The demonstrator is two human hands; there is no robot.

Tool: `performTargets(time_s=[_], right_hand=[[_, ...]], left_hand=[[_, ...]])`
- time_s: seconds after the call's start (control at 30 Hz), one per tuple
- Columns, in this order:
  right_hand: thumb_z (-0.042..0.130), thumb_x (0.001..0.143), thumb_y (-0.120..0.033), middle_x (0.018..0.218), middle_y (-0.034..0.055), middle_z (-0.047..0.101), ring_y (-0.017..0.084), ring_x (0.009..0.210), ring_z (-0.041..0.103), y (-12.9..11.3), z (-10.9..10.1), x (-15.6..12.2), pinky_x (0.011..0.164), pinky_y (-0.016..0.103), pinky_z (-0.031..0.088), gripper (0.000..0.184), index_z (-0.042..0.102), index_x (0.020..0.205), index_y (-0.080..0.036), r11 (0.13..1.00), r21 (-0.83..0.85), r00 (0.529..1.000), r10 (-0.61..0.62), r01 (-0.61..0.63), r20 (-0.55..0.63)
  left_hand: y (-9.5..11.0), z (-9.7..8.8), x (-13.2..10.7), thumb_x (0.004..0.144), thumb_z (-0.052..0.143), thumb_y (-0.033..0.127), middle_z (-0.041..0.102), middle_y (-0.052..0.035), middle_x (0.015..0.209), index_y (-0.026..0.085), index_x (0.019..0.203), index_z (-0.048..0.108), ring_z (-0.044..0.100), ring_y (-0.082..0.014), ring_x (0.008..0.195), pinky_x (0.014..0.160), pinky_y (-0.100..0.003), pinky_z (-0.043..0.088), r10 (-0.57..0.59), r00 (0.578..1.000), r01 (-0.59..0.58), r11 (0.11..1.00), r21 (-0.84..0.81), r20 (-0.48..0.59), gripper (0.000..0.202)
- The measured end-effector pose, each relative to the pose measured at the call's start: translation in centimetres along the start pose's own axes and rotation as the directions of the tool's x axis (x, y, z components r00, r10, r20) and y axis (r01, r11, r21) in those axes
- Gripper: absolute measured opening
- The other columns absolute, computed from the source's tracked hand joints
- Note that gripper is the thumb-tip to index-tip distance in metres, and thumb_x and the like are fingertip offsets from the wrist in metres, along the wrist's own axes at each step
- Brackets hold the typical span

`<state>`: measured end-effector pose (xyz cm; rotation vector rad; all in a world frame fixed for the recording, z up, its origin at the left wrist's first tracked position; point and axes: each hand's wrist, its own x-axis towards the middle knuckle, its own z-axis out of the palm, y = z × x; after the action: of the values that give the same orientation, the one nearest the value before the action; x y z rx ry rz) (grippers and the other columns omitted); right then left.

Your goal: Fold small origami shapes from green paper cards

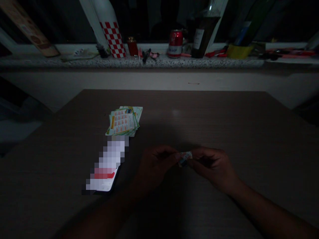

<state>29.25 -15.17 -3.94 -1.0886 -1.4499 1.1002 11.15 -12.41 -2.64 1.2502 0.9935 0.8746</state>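
Observation:
Between my two hands is a small folded piece of printed paper (pixel 185 158), pale with dark and reddish print. My left hand (pixel 158 164) pinches its left end with thumb and forefinger. At its right end the thumb and fingers of my right hand (pixel 214 166) are closed on it. Left of my hands lies a smartphone (pixel 113 177), its screen lit and mostly pixelated. Just beyond the phone is a loose stack of printed cards (pixel 123 121), green-edged with number grids. The dim light hides the paper's finer folds.
The wooden table (pixel 211 116) reaches to a white wall. Above it runs a granite windowsill (pixel 87 62) with a red-and-white checkered bottle (pixel 113 36), a red can (pixel 175 43), a dark bottle (pixel 203 38), a small red jar (pixel 132 46) and a yellow pot (pixel 239 51).

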Motion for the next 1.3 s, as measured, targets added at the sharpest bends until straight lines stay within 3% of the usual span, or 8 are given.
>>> performTargets(time_s=[0.17, 0.3, 0.5, 0.67, 1.07, 1.3], right_hand=[[0.063, 0.082, -0.024, 0.071, 0.0029, 0.07, 0.013, 0.063, 0.062, -0.37, -0.12, 0.14, 0.058, 0.023, 0.05, 0.01, 0.072, 0.083, -0.019, 1.0, -0.03, 1.0, -0.007, 0.008, 0.024], [0.062, 0.083, -0.031, 0.069, 0.0026, 0.067, 0.012, 0.061, 0.059, -0.21, -0.13, 0.24, 0.055, 0.023, 0.047, 0.016, 0.07, 0.083, -0.017, 0.998, -0.018, 0.997, 0.059, -0.058, 0.05], [0.053, 0.089, -0.044, 0.054, -0.0016, 0.052, 0.009, 0.05, 0.046, 0.37, -0.01, 0.05, 0.047, 0.021, 0.038, 0.04, 0.058, 0.06, -0.017, 0.992, -0.024, 0.982, 0.124, -0.122, 0.141], [0.051, 0.091, -0.043, 0.05, -0.0039, 0.043, 0.007, 0.044, 0.036, 0.33, 0.0, -0.23, 0.04, 0.02, 0.029, 0.04, 0.056, 0.06, -0.017, 0.99, -0.009, 0.973, 0.138, -0.139, 0.185], [0.051, 0.091, -0.038, 0.05, -0.0014, 0.049, 0.009, 0.044, 0.042, -0.47, -0.25, -0.45, 0.04, 0.021, 0.033, 0.036, 0.063, 0.065, -0.016, 0.991, 0.08, 0.971, 0.082, -0.103, 0.224], [0.053, 0.089, -0.04, 0.048, -0.0015, 0.05, 0.007, 0.042, 0.04, -0.08, -0.24, -0.4, 0.039, 0.02, 0.031, 0.037, 0.064, 0.064, -0.015, 0.986, 0.122, 0.979, 0.094, -0.117, 0.181]], left_hand=[[-0.18, -0.12, -0.15, 0.079, 0.063, 0.031, 0.067, -0.0028, 0.07, 0.014, 0.075, 0.067, 0.059, -0.0141, 0.064, 0.058, -0.024, 0.042, -0.033, 0.993, 0.008, 0.975, 0.221, 0.111, 0.017], [-0.39, -0.15, -0.37, 0.086, 0.055, 0.038, 0.066, -0.003, 0.07, 0.015, 0.076, 0.068, 0.058, -0.0138, 0.065, 0.06, -0.024, 0.04, -0.007, 0.985, -0.043, 0.958, 0.282, 0.174, 0.028], [-0.58, -0.13, -0.35, 0.086, 0.056, 0.036, 0.063, -0.0008, 0.068, 0.015, 0.074, 0.066, 0.055, -0.0127, 0.065, 0.06, -0.022, 0.04, 0.032, 0.978, -0.067, 0.984, 0.165, 0.207, 0.026], [-0.78, 0.06, -0.35, 0.087, 0.052, 0.045, 0.053, 0.0011, 0.059, 0.014, 0.068, 0.061, 0.047, -0.0098, 0.054, 0.052, -0.021, 0.033, -0.033, 0.959, -0.008, 0.99, 0.143, 0.28, 0.038], [-0.78, 0.35, -0.49, 0.089, 0.052, 0.044, 0.053, 0.0014, 0.056, 0.014, 0.067, 0.062, 0.046, -0.0083, 0.051, 0.051, -0.02, 0.034, -0.01, 0.927, 0.032, 0.998, -0.052, 0.374, 0.038], [-1.02, 0.23, -0.54, 0.089, 0.049, 0.048, 0.054, 0.0001, 0.06, 0.013, 0.069, 0.061, 0.049, -0.0104, 0.057, 0.056, -0.022, 0.035, 0.056, 0.947, -0.068, 0.997, 0.026, 0.318, 0.042]])
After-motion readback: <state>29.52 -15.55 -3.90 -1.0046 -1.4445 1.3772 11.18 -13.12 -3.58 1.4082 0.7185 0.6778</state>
